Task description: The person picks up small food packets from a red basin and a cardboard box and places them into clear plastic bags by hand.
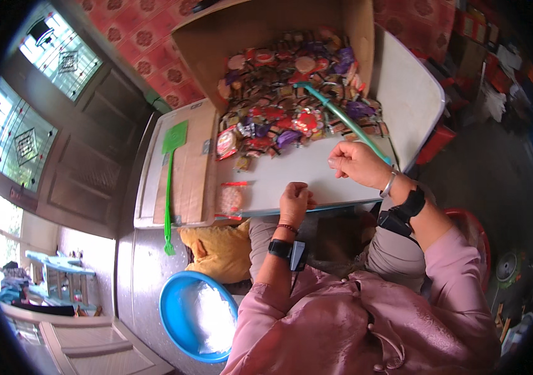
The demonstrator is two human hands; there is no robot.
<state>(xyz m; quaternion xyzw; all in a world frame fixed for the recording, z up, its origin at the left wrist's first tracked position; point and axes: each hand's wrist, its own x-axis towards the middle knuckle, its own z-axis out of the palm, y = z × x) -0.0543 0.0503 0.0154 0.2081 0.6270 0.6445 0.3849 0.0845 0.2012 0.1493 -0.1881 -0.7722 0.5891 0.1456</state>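
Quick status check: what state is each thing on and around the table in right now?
Brown cardboard box: open, tipped, wrapped sweets spilling onto the white table.
Green fly swatter: lying flat.
Blue plastic basin: upright, holding clear bags.
Left hand: resting at table edge.
Right hand: fingers pinched.

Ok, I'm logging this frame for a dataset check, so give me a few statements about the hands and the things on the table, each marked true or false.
1. The left hand rests at the near edge of the white table. True.
2. The right hand holds the green fly swatter. False: the swatter lies apart at the table's left side, untouched.
3. A heap of wrapped sweets lies in an opened cardboard box. True.
4. The blue basin stands on the table. False: it stands on the floor, by the person's left.
5. Both wrists wear black bands. True.
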